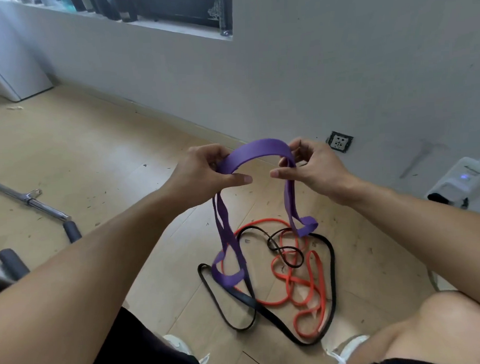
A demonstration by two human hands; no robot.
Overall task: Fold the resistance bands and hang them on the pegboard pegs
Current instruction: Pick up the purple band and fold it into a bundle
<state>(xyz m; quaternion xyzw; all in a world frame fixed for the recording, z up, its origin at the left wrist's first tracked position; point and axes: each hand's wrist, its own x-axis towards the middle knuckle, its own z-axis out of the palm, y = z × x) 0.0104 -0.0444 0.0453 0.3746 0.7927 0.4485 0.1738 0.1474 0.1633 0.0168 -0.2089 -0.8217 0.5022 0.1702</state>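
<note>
A wide purple resistance band arches between my two hands above the floor. My left hand grips its left side and my right hand pinches its right side. Loops of the purple band hang down from each hand; the left loop reaches lower than the right. Below them, on the wooden floor, an orange band and a black band lie tangled together. No pegboard is in view.
A metal bar with grey foam grips lies on the floor at left. A white cabinet stands at far left. A wall socket and a white device are at right. My knees and white shoes are at the bottom.
</note>
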